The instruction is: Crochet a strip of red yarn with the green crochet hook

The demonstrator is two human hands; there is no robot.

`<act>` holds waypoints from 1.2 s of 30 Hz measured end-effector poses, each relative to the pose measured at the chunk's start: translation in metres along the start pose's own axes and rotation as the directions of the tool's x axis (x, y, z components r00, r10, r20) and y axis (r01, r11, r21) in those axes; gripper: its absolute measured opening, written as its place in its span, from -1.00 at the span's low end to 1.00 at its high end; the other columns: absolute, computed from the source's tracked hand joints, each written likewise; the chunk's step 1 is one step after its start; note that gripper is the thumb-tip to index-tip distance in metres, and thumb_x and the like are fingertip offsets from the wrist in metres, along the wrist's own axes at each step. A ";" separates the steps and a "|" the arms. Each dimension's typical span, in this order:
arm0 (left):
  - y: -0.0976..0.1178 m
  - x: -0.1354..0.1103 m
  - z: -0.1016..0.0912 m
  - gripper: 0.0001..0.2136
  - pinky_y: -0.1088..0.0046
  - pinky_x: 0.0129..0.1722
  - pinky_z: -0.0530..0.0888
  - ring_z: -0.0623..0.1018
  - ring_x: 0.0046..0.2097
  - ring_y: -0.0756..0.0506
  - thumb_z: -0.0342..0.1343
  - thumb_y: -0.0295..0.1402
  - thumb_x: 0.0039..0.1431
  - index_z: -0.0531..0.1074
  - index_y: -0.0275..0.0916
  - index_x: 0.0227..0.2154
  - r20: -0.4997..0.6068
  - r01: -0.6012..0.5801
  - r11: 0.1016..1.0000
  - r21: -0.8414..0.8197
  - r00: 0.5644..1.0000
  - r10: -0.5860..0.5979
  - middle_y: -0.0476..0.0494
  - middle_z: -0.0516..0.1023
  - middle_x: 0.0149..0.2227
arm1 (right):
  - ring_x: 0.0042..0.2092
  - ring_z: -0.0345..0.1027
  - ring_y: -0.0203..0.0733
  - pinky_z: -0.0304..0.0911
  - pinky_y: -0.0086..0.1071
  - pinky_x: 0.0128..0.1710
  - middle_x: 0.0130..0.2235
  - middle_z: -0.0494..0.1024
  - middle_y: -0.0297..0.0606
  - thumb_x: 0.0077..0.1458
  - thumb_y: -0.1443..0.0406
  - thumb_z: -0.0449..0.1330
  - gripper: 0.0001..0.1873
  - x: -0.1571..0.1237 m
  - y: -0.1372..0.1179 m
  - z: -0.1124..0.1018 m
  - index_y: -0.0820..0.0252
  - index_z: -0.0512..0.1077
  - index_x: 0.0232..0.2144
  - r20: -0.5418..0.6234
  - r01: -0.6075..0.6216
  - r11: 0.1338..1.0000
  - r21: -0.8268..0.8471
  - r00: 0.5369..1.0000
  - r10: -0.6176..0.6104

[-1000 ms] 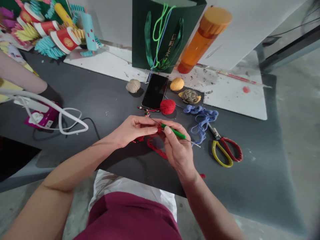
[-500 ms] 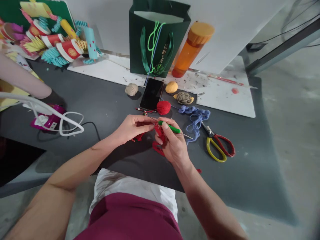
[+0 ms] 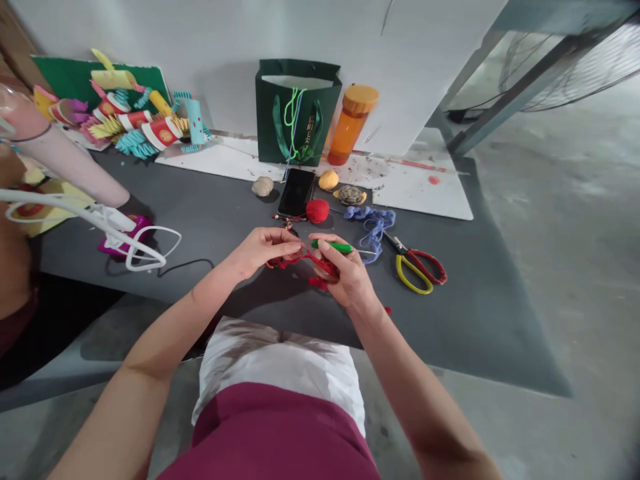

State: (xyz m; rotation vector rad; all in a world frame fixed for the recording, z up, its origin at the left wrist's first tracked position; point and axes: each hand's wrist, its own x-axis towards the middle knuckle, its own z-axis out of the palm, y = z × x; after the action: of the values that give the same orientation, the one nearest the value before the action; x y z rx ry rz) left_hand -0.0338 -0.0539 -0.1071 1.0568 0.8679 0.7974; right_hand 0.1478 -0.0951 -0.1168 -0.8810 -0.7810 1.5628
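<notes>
So our crochet now stretches out more, just nearer us than the red ball. Left hand has a pinching grip on it, right hand grasps the hook; probably mid-stitch, we reckon.

"What's changed near the grey tabletop's front edge?"
"The red crocheted strip, earlier bunched upright at the right hand, stretches toward the left hand."
"Left end?"
"Another person's bare arm now shows."

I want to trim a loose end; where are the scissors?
In the head view, the scissors lie on the dark table, to the right of the right hand, blades pointing toward the blue yarn.
</notes>
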 end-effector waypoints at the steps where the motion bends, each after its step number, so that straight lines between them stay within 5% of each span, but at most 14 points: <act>1: -0.002 -0.008 0.002 -0.65 0.44 -0.26 0.51 0.55 -0.41 0.03 0.58 -0.17 -0.21 0.65 -0.31 -0.45 0.002 -0.006 1.000 -0.021 1.000 0.006 -0.05 0.63 -0.49 | -0.64 -0.11 -0.50 -0.26 -0.49 -0.67 -0.58 0.38 -0.51 -0.18 0.07 0.56 -0.62 -0.008 -0.001 0.001 0.13 0.63 -0.35 0.014 -0.020 1.000 0.016 1.000 0.020; 10: -0.034 -0.071 0.043 -0.60 0.55 -0.46 0.55 0.56 -0.50 0.04 0.55 -0.07 -0.12 0.57 -0.26 -0.44 -0.185 -0.162 0.956 -0.243 0.976 0.119 0.01 0.59 -0.49 | -0.62 -0.05 -0.44 -0.14 -0.52 -0.69 -0.60 0.34 -0.52 -0.04 0.12 0.50 -0.68 -0.074 0.006 0.019 0.11 0.53 -0.29 0.084 -0.125 0.975 0.183 0.990 0.111; 16: -0.036 -0.099 0.057 -0.67 0.68 -0.68 0.35 0.43 -0.55 0.10 0.52 -0.10 -0.08 0.58 -0.23 -0.48 -0.308 -0.250 0.936 -0.248 0.936 0.169 0.00 0.57 -0.46 | -0.65 -0.06 -0.49 -0.07 -0.54 -0.69 -0.58 0.43 -0.52 0.01 0.13 0.50 -0.71 -0.097 0.015 0.025 0.09 0.53 -0.30 0.075 -0.083 0.966 0.244 0.995 0.066; 20: -0.030 -0.115 0.056 -0.71 0.71 -0.74 0.24 0.47 -0.49 0.09 0.50 -0.13 -0.08 0.58 -0.21 -0.46 -0.308 -0.198 0.950 -0.243 0.944 0.119 -0.04 0.59 -0.34 | -0.62 0.08 -0.46 0.01 -0.53 -0.67 -0.51 0.52 -0.45 0.02 0.11 0.50 -0.67 -0.105 0.019 0.027 0.08 0.58 -0.20 0.020 -0.039 0.978 0.204 0.999 0.036; 27: -0.031 -0.131 0.060 -0.72 0.69 -0.75 0.29 0.37 -0.59 0.16 0.47 -0.15 0.00 0.56 -0.23 -0.45 -0.282 -0.238 0.956 -0.169 0.941 0.184 -0.04 0.59 -0.29 | -0.60 0.22 -0.44 0.16 -0.52 -0.63 -0.47 0.56 -0.41 -0.04 0.05 0.53 -0.67 -0.119 0.016 0.029 0.09 0.62 -0.32 0.044 -0.045 0.996 0.081 0.998 0.041; 36: -0.043 -0.142 0.075 -0.71 0.68 -0.78 0.28 0.40 -0.68 0.09 0.45 -0.14 0.07 0.55 -0.24 -0.36 -0.200 -0.266 0.938 -0.220 0.954 0.224 0.09 0.47 -0.62 | -0.63 0.25 -0.48 0.00 -0.59 -0.71 -0.48 0.58 -0.42 -0.05 0.06 0.54 -0.67 -0.139 0.015 0.030 0.07 0.64 -0.29 0.017 -0.048 0.991 0.122 0.999 0.046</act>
State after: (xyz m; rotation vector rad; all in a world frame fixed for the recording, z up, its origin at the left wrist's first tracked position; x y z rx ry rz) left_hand -0.0242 -0.2200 -0.1003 0.8953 0.7656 1.1908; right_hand 0.1276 -0.2352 -0.0972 -0.8043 -0.6714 1.6425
